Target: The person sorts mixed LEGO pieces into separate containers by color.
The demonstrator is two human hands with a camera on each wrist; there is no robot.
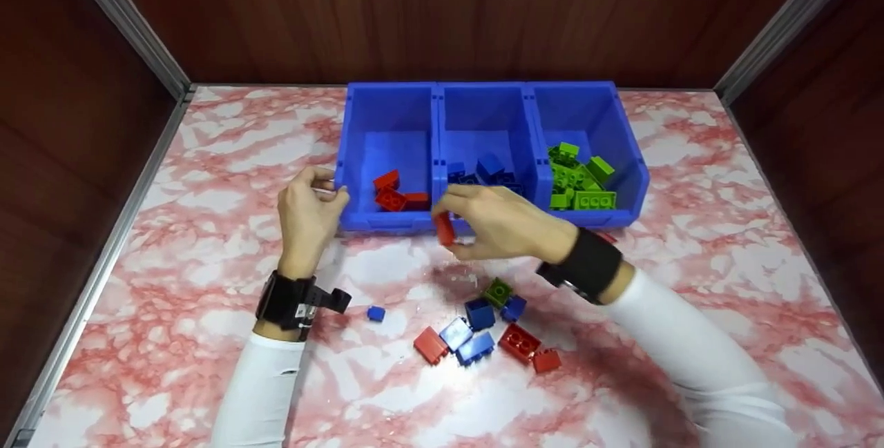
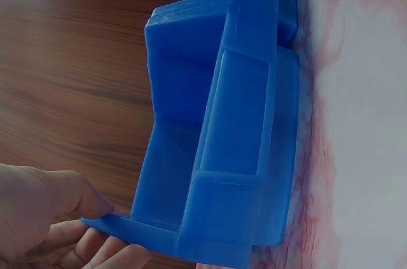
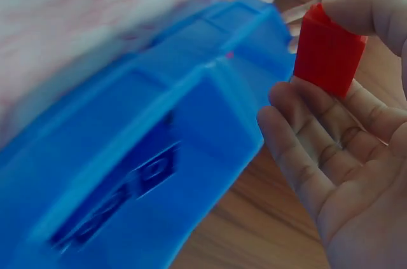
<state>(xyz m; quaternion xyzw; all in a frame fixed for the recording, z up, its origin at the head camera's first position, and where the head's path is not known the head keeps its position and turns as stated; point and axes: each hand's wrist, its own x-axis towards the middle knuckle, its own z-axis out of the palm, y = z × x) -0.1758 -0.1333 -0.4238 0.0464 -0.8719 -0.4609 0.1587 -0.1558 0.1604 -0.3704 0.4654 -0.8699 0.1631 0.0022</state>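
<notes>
Between thumb and fingers, my right hand (image 1: 501, 221) pinches a red toy brick (image 3: 331, 51), held over the front edge of the middle compartment. My left hand (image 1: 309, 210) grips the left side wall of the blue three-compartment bin (image 2: 238, 116), thumb inside and fingers outside. Several red bricks (image 1: 391, 199) lie in the left compartment. Dark blue bricks (image 1: 490, 166) sit in the middle one, partly hidden by my right hand. Green bricks (image 1: 595, 199) fill the front of the right compartment.
In front of the bin lies a loose group with a green brick (image 1: 498, 291), several blue bricks (image 1: 480, 313) and red bricks (image 1: 519, 342). A small blue brick (image 1: 376, 313) lies apart, near the left wrist. Brown wood-grain panels (image 1: 442, 16) enclose the marbled table (image 1: 173, 337).
</notes>
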